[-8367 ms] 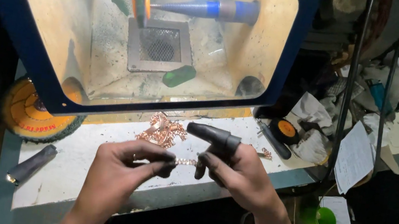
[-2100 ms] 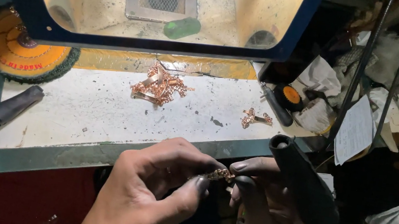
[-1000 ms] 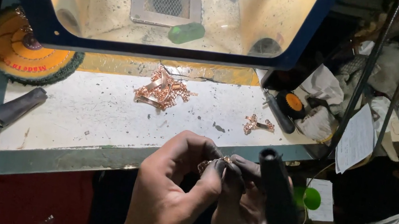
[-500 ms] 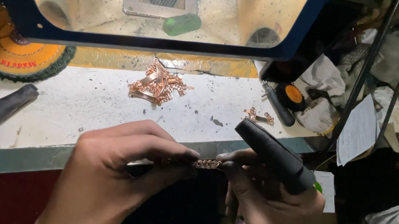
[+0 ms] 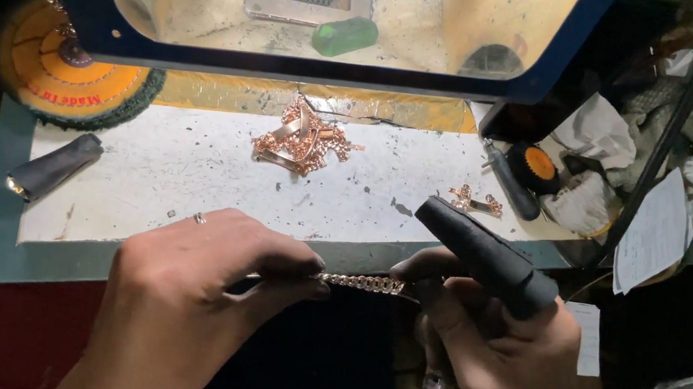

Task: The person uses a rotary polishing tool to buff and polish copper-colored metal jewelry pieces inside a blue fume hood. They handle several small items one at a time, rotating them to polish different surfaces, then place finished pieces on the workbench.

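Head view: left hand (image 5: pixel 194 291) pinches one end of a rose-gold chain (image 5: pixel 362 282) in a closed grip; right hand (image 5: pixel 492 360) pinches the other end while clasping a black handpiece (image 5: pixel 486 257). The chain is stretched taut between them, above the counter (image 5: pixel 182 167) edge. Beyond, a heap of similar chains (image 5: pixel 302 135).

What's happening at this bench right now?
A person sits at a white work surface and holds a short length of gold-coloured chain stretched between both hands. The left hand pinches one end; the right hand pinches the other and also grips a black handheld tool. A heap of similar chain pieces lies on the surface, with a lit cabinet behind and an orange disc to the left.
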